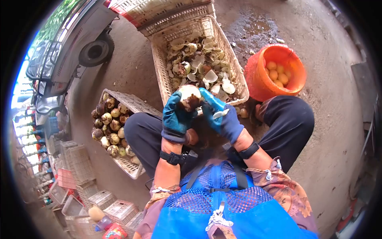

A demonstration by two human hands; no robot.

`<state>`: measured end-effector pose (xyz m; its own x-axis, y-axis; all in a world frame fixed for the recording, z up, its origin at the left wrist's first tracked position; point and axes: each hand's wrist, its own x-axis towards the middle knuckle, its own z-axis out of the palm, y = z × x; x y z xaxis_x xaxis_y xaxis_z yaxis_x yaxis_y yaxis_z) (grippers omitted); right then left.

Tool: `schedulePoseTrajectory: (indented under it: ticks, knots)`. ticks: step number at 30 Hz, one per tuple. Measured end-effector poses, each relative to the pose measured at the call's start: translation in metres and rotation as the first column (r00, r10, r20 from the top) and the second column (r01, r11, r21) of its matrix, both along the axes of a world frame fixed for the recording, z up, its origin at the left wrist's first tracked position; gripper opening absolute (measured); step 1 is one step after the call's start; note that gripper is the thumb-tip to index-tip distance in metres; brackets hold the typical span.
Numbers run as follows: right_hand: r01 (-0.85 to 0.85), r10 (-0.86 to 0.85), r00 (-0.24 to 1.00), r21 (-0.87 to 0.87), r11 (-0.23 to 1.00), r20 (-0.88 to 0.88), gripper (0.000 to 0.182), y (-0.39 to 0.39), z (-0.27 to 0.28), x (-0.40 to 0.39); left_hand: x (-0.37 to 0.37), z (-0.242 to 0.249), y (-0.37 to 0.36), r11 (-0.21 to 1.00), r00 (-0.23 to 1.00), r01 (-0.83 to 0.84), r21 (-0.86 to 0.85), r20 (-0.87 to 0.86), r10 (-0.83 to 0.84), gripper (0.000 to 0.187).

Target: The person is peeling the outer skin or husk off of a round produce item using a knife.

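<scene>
My left hand (pixel 177 117), in a dark teal glove, is closed round a round bulb that looks like an onion (pixel 190 96), cream-white on top with brown patches. My right hand (pixel 221 115), in a blue glove with shiny turquoise fingers, is closed against the onion's right side. A small pale strip (pixel 221 114) lies across the back of that glove. Whether a small tool sits in the right fingers is hidden. Just beyond both hands stands a pale plastic crate (pixel 160 73) holding curved white and greenish peels (pixel 199 59) with brown scraps.
On the left, a tilted crate (pixel 137 104) holds several brown-stained bulbs (pixel 113 123). An orange bucket (pixel 254 75) at the right contains several smooth round pieces (pixel 278 73). Stacked crates (pixel 79 163) stand lower left. A parked vehicle (pixel 67 44) is upper left, and the concrete is wet behind.
</scene>
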<state>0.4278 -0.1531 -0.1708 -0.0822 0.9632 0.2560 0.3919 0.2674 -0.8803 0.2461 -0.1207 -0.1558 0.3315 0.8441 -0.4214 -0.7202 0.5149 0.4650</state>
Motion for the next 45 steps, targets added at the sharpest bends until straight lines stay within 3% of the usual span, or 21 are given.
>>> schedulePoseTrajectory:
  ticks: [2,3,4,7,11,13,17,19,25,30,37,40,42,45]
  knots:
    - [-0.011,-0.012,0.986,0.131,0.991,0.169,0.047,0.001,0.002,0.003,0.004,0.008,-0.002,0.996,0.996,-0.088,0.016,-0.033,0.089,0.032]
    - [-0.030,-0.001,0.953,0.097,0.995,0.303,0.050,0.001,-0.002,0.004,-0.001,0.009,-0.004,0.996,0.996,-0.083,0.022,0.018,0.082,0.030]
    - [-0.056,0.008,0.943,0.135,0.989,0.333,0.052,0.000,0.004,0.007,-0.003,0.015,-0.008,0.997,0.995,-0.077,0.027,0.065,0.075,0.028]
    - [-0.118,0.033,0.890,0.159,0.980,0.455,0.058,-0.004,0.015,0.014,-0.005,0.021,-0.014,0.987,0.990,-0.127,0.098,-0.057,0.133,0.024]
    - [-0.114,0.015,0.857,0.161,0.980,0.515,0.050,-0.010,0.018,0.009,-0.007,0.003,-0.009,0.985,0.989,-0.146,-0.094,-0.042,0.143,0.023]
    - [-0.116,0.015,0.807,0.134,0.984,0.591,0.049,-0.011,0.018,0.005,-0.002,0.000,-0.013,0.984,0.987,-0.161,-0.077,-0.036,0.159,0.028]
    - [-0.083,0.022,0.940,0.165,0.983,0.341,0.044,-0.007,0.019,0.001,-0.002,0.006,-0.012,0.998,0.999,-0.032,-0.054,0.028,0.034,0.038]
    - [-0.093,0.052,0.977,0.194,0.977,0.207,0.040,-0.004,0.019,0.000,-0.001,0.008,-0.012,1.000,0.998,-0.016,-0.023,-0.056,0.015,0.040]
    - [-0.181,0.133,0.929,0.109,0.977,0.347,0.026,0.004,0.022,0.009,0.007,0.007,-0.012,0.988,0.995,-0.098,-0.122,-0.040,0.094,0.040]
    - [-0.163,0.128,0.938,0.083,0.983,0.321,0.025,0.009,0.019,0.011,0.005,-0.003,-0.006,0.995,0.996,-0.057,-0.079,0.057,0.062,0.041]
    - [-0.087,0.037,0.944,0.139,0.987,0.327,0.033,0.008,0.008,0.013,0.011,-0.007,-0.006,0.990,0.999,0.001,-0.141,0.042,0.004,0.050]
    - [-0.103,0.051,0.901,0.099,0.990,0.430,0.038,0.006,0.009,0.015,-0.005,-0.023,0.000,0.963,0.904,0.234,0.133,0.335,-0.266,0.053]
    - [-0.111,0.047,0.919,0.143,0.983,0.391,0.041,0.007,0.002,0.014,-0.003,-0.028,-0.005,0.982,0.956,0.078,0.172,0.268,-0.123,0.054]
    - [-0.108,0.036,0.939,0.193,0.975,0.342,0.036,0.007,0.011,0.011,0.007,-0.023,-0.014,0.938,0.995,-0.038,0.343,-0.076,0.068,0.052]
